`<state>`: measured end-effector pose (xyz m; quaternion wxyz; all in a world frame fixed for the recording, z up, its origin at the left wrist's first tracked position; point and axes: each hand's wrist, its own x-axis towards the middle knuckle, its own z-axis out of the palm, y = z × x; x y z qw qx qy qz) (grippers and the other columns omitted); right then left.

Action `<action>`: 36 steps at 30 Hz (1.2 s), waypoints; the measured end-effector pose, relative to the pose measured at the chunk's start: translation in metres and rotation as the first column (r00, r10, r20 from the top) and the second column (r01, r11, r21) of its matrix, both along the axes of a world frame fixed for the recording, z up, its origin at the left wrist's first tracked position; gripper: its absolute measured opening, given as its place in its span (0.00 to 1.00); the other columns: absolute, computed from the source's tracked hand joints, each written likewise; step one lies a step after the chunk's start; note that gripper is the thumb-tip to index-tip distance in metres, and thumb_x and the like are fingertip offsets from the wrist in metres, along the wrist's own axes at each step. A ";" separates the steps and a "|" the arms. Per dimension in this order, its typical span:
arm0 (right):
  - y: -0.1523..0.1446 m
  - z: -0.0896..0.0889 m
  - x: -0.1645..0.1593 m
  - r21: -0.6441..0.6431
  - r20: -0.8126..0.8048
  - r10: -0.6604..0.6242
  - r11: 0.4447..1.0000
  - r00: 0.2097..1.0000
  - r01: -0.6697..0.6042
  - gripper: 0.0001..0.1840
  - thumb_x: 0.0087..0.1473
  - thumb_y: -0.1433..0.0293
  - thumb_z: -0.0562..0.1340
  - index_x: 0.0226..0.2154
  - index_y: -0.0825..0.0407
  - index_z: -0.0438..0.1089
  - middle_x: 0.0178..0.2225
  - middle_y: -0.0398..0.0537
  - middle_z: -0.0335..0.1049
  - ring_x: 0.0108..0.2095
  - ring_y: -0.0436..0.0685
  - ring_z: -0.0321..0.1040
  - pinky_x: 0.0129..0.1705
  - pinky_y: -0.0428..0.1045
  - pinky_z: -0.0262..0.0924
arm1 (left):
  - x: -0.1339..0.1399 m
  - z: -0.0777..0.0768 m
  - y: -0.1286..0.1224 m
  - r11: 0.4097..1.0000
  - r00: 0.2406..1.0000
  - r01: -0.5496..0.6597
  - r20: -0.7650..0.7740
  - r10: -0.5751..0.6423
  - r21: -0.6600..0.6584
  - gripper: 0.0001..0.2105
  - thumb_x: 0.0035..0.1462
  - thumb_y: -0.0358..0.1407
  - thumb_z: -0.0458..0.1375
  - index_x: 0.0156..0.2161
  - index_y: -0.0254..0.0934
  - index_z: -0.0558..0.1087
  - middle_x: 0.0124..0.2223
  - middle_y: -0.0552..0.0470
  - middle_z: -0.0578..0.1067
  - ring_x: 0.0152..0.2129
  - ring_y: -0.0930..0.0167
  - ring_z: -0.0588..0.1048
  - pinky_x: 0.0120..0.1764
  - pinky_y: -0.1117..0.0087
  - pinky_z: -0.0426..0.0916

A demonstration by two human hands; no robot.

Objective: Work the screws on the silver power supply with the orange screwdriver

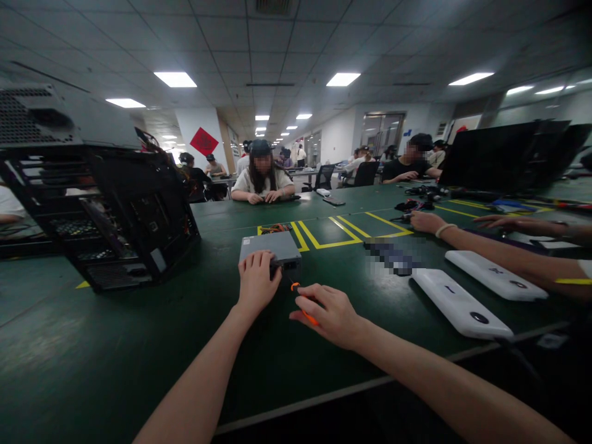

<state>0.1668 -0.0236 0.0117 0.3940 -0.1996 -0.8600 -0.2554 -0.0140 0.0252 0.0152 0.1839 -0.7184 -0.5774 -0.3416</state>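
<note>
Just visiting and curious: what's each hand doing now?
Left hand: open, resting on the grey metal box.
Right hand: closed, holding an orange-handled screwdriver.

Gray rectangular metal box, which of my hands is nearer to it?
Left. Your left hand rests on the gray metal box; your right hand is apart, to its near right, holding an orange-handled screwdriver.

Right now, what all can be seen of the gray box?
The gray box looks metallic, with a flat top, a pale label near its far left corner and a dark socket on its near side. It lies on the green table, wires at its far edge. The left hand rests over its near left part. The right hand holds a screwdriver toward the near side; tip contact is unclear.
</note>
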 end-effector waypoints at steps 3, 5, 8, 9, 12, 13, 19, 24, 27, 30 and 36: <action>0.001 0.000 0.000 0.007 0.021 0.011 1.000 1.000 -0.011 0.09 0.55 0.63 0.56 0.32 0.53 0.64 0.32 0.50 0.66 0.28 0.50 0.66 0.28 0.44 0.60 | 0.000 0.000 0.000 1.000 1.000 0.000 0.008 0.000 -0.001 0.13 0.52 0.37 0.52 0.44 0.40 0.66 0.47 0.46 0.69 0.45 0.62 0.64 0.47 0.59 0.55; 0.000 0.000 0.000 -0.015 0.044 0.025 1.000 0.999 -0.025 0.11 0.56 0.62 0.56 0.31 0.53 0.64 0.33 0.51 0.66 0.30 0.50 0.66 0.28 0.43 0.60 | 0.000 0.000 0.000 1.000 1.000 -0.001 0.008 0.001 0.000 0.13 0.52 0.36 0.52 0.44 0.39 0.66 0.47 0.46 0.69 0.45 0.62 0.64 0.47 0.59 0.55; 0.000 0.000 -0.001 -0.064 0.086 0.036 0.998 0.996 -0.030 0.12 0.56 0.61 0.55 0.33 0.53 0.64 0.38 0.53 0.66 0.32 0.51 0.66 0.30 0.44 0.60 | 0.001 0.000 0.000 1.000 1.000 0.000 0.006 0.000 0.004 0.12 0.52 0.36 0.52 0.43 0.39 0.66 0.47 0.46 0.69 0.45 0.62 0.64 0.47 0.59 0.56; 0.000 -0.001 -0.001 -0.074 0.114 0.043 0.997 0.992 -0.035 0.12 0.56 0.61 0.55 0.33 0.53 0.64 0.39 0.53 0.66 0.32 0.51 0.66 0.30 0.45 0.60 | 0.001 0.000 0.000 1.000 1.000 0.001 0.006 -0.001 0.007 0.12 0.52 0.36 0.52 0.43 0.39 0.66 0.47 0.46 0.69 0.45 0.62 0.64 0.47 0.59 0.56; 0.000 -0.001 -0.002 -0.095 0.205 0.074 0.994 0.976 -0.055 0.10 0.56 0.62 0.55 0.32 0.51 0.64 0.39 0.50 0.68 0.30 0.51 0.65 0.30 0.46 0.59 | 0.001 0.000 0.000 1.000 1.000 0.002 0.002 -0.002 0.012 0.12 0.52 0.37 0.52 0.43 0.39 0.66 0.47 0.46 0.69 0.45 0.62 0.64 0.47 0.59 0.55; 0.000 -0.001 -0.002 -0.116 0.214 0.086 0.991 0.973 -0.062 0.11 0.56 0.61 0.55 0.32 0.52 0.64 0.39 0.50 0.68 0.31 0.51 0.66 0.30 0.46 0.60 | 0.001 0.000 -0.001 1.000 1.000 0.001 0.001 -0.001 0.011 0.12 0.52 0.37 0.52 0.43 0.39 0.66 0.47 0.46 0.69 0.45 0.62 0.64 0.47 0.59 0.55; -0.006 0.002 0.001 -0.317 0.180 0.189 0.940 0.965 -0.125 0.19 0.55 0.60 0.53 0.43 0.58 0.61 0.47 0.61 0.62 0.43 0.57 0.65 0.39 0.50 0.63 | 0.001 0.000 -0.001 1.000 1.000 -0.010 -0.005 0.010 0.004 0.12 0.52 0.36 0.52 0.43 0.39 0.66 0.47 0.46 0.69 0.46 0.62 0.64 0.47 0.59 0.55; -0.004 0.003 0.000 -0.205 0.203 0.181 0.969 0.962 -0.139 0.20 0.56 0.57 0.53 0.43 0.55 0.62 0.46 0.61 0.64 0.44 0.59 0.65 0.38 0.52 0.62 | 0.001 0.000 0.000 1.000 1.000 -0.013 -0.010 0.013 -0.001 0.12 0.52 0.37 0.52 0.43 0.39 0.66 0.47 0.46 0.70 0.45 0.62 0.64 0.47 0.59 0.55; -0.001 0.001 -0.002 -0.184 0.110 0.218 0.963 0.970 -0.196 0.23 0.54 0.53 0.54 0.41 0.57 0.61 0.42 0.59 0.67 0.41 0.57 0.67 0.36 0.50 0.63 | 0.001 0.000 0.000 1.000 1.000 -0.013 -0.008 0.013 0.002 0.12 0.52 0.37 0.52 0.43 0.39 0.66 0.47 0.47 0.70 0.45 0.62 0.64 0.48 0.59 0.55; 0.000 0.000 -0.002 -0.222 0.029 0.242 0.948 0.970 -0.230 0.26 0.52 0.52 0.55 0.41 0.59 0.60 0.41 0.60 0.68 0.40 0.57 0.68 0.38 0.50 0.64 | 0.000 0.000 0.000 1.000 1.000 -0.006 -0.004 0.006 0.009 0.12 0.52 0.36 0.52 0.43 0.39 0.66 0.47 0.46 0.69 0.45 0.62 0.64 0.47 0.59 0.55; -0.005 0.004 0.000 -0.251 0.175 0.241 0.949 0.955 -0.193 0.22 0.57 0.60 0.51 0.48 0.58 0.58 0.47 0.62 0.63 0.46 0.59 0.64 0.42 0.53 0.62 | 0.000 0.000 0.000 1.000 1.000 -0.005 -0.005 0.005 0.010 0.12 0.52 0.36 0.52 0.43 0.39 0.66 0.47 0.46 0.70 0.45 0.62 0.64 0.47 0.60 0.55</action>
